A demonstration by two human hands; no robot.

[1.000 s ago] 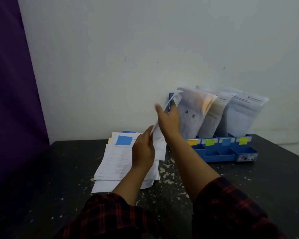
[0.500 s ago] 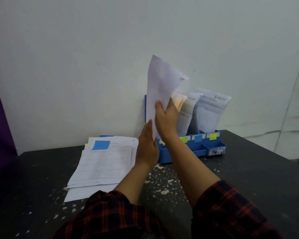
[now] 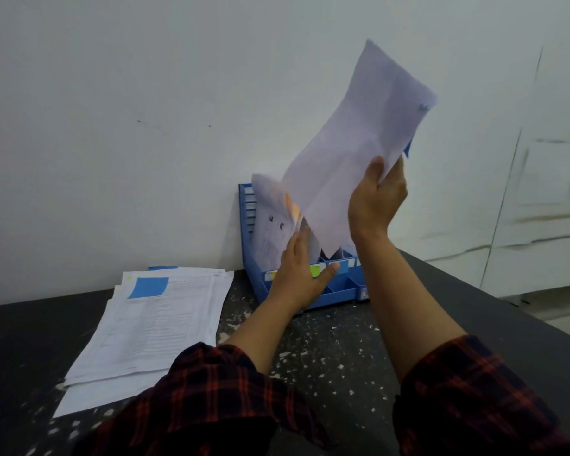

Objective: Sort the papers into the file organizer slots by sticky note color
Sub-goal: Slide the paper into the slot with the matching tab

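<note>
Paper (image 3: 359, 133) — pinched, rising above right hand (image 3: 377, 200)

Two hands, the left (image 3: 298, 274) and the right (image 3: 377, 199), are in view over one dark speckled desk (image 3: 343, 357). One blue plastic file organizer (image 3: 249, 258) stands against the wall, and one loose stack of white printed papers (image 3: 158, 324) lies on the desk. One white sheet (image 3: 369, 133) is held aloft. One large blue sticky note (image 3: 148, 287) tops the stack; the small colour tabs on the organizer's front are partly hidden, so their count cannot be told.
</note>
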